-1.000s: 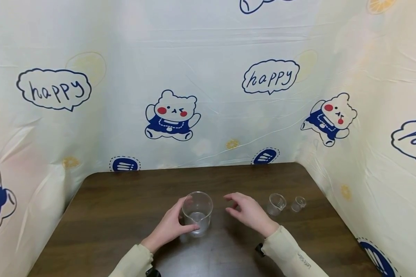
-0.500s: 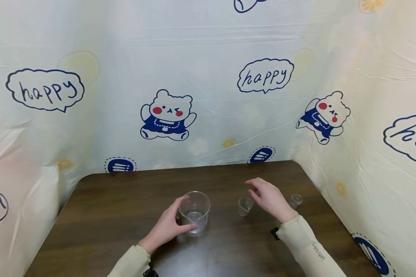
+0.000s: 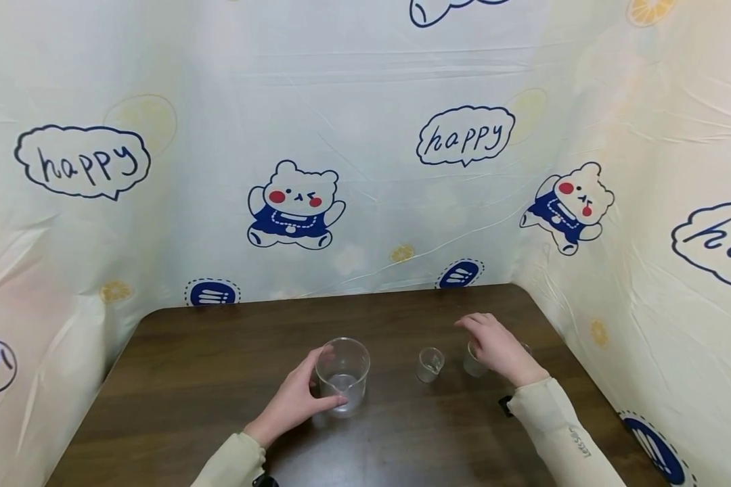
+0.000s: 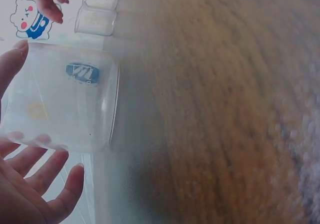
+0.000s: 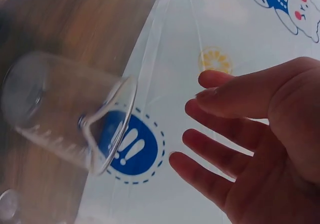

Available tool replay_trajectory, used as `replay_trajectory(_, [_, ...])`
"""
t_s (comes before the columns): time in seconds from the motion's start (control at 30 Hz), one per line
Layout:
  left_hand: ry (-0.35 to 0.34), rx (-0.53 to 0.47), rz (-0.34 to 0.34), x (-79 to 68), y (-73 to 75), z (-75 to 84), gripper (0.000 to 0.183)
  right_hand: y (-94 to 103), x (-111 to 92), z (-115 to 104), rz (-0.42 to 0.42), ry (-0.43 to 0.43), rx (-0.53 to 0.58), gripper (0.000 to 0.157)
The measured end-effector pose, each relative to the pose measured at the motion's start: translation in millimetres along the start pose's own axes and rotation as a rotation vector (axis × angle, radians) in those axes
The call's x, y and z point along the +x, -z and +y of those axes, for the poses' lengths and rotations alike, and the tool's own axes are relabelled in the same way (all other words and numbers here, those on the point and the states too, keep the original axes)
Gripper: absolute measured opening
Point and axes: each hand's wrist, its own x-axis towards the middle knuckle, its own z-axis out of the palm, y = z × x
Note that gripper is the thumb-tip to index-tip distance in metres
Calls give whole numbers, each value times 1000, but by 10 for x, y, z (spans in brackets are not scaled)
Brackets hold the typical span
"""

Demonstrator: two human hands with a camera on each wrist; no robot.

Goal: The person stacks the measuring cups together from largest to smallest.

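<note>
My left hand point(image 3: 292, 399) grips a large clear glass beaker point(image 3: 343, 373), thumb on the near side and fingers on the far side. In the left wrist view those fingers point(image 4: 55, 164) lie along the beaker's wall. To its right stands a small glass beaker point(image 3: 430, 366). My right hand point(image 3: 501, 348) holds nothing and hovers over a second small beaker point(image 3: 474, 364), hiding part of it. Behind that hand a bit of another small rim point(image 3: 527, 348) shows. The right wrist view has loosely bent fingers point(image 5: 215, 149) apart from a spouted beaker point(image 5: 55, 104).
A dark wooden table point(image 3: 231, 352) carries all the glassware. A pale printed curtain point(image 3: 378, 223) with bears and "happy" bubbles encloses its back and sides. The table's right edge point(image 3: 575, 352) lies just past the small beakers.
My right hand has moved rightward past the small beakers, and the small beaker nearest the large one has come into view. My left hand still grips the large beaker in place.
</note>
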Motion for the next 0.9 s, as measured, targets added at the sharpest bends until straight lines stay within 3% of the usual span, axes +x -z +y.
replay_trajectory(0.4, [2, 6, -1, 23, 2, 16, 95, 40, -122, 161, -203, -177, 25, 54])
replay_trajectory(0.57, [9, 3, -7, -1, 4, 24, 94, 20, -177, 186, -285, -222, 38, 54])
replay_trajectory(0.9, [3, 5, -6, 1, -1, -1, 95, -32, -194, 268, -363, -257, 70, 62])
